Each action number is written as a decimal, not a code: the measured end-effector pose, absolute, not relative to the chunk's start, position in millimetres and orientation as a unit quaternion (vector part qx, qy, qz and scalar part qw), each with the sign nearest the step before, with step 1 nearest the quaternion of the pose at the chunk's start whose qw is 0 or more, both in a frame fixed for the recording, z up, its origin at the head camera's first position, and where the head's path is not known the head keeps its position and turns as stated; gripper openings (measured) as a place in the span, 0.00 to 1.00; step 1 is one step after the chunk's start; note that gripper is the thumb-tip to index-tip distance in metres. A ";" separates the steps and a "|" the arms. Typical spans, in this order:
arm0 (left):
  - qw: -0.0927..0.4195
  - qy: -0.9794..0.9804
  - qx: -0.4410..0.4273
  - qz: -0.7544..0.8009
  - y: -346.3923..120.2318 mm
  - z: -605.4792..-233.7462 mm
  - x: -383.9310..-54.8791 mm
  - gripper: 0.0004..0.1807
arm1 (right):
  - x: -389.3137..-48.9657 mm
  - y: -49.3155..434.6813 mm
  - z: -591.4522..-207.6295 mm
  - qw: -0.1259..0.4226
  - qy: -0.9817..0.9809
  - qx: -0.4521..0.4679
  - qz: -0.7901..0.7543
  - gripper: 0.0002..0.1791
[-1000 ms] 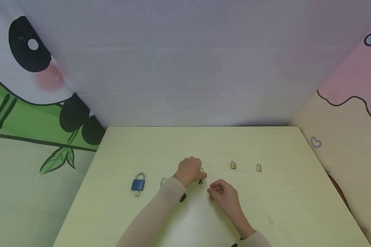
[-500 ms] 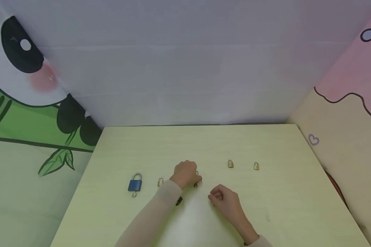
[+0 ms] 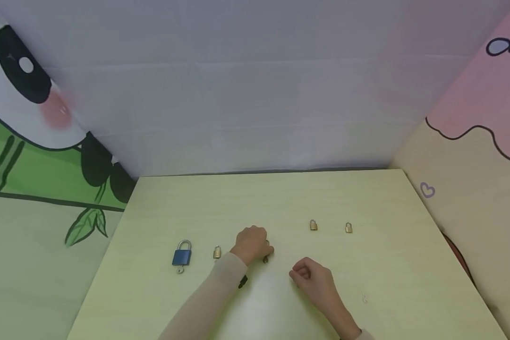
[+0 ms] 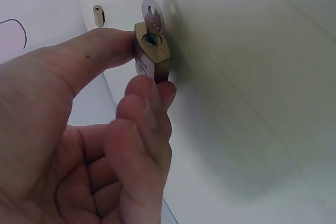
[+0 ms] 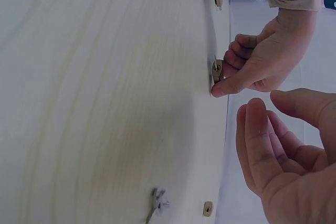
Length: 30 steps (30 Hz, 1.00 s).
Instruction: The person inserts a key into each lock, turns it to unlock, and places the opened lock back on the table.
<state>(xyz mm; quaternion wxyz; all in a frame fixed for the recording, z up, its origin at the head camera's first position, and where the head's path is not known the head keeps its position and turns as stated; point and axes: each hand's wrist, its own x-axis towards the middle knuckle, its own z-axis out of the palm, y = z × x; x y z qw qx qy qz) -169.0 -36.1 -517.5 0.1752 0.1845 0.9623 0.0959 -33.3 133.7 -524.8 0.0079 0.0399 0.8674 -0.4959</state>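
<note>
My left hand (image 3: 251,244) pinches a small brass padlock (image 4: 152,59) between thumb and fingers, close over the table. A silver key (image 4: 153,17) sticks out of the lock's keyhole in the left wrist view; in the head view the fingers partly cover the padlock. My right hand (image 3: 316,281) hovers to the right and nearer the body, its fingers loosely bent and thumb apart, with nothing between them. Left of my left hand lies another brass padlock (image 3: 217,252), and farther left a larger blue padlock (image 3: 181,257) with a key in its bottom.
Two more small brass padlocks, one (image 3: 313,225) nearer the middle and one (image 3: 349,228) to its right, lie farther back on the pale table (image 3: 195,198). Small metal keys (image 5: 157,200) lie at the right front. Printed cloth walls (image 3: 255,118) enclose the table's back and sides.
My left hand has drawn slightly toward the body with the padlock, uncovering more of the brass padlock beside it. The right hand has shifted a little right and nearer the body. The head view has shifted slightly.
</note>
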 end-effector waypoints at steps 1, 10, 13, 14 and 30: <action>0.175 0.962 0.185 0.096 -36.3 -517.8 -168.8 0.20 | -32.8 134.0 -524.5 0.007 0.867 0.041 -0.497 0.05; 0.183 0.962 0.177 0.095 -36.4 -518.6 -167.1 0.20 | -30.6 135.0 -524.3 0.007 0.861 0.047 -0.506 0.05; 0.184 0.962 0.173 0.104 -36.8 -518.5 -167.0 0.21 | -30.6 135.9 -525.2 0.007 0.863 0.047 -0.503 0.05; 0.182 0.962 0.174 0.107 -37.3 -518.6 -167.2 0.21 | -30.6 136.3 -525.4 0.006 0.864 0.047 -0.502 0.05; 0.146 0.964 0.180 0.127 -33.8 -505.1 -175.2 0.25 | -24.2 158.0 -524.3 -0.045 0.914 0.023 -0.402 0.06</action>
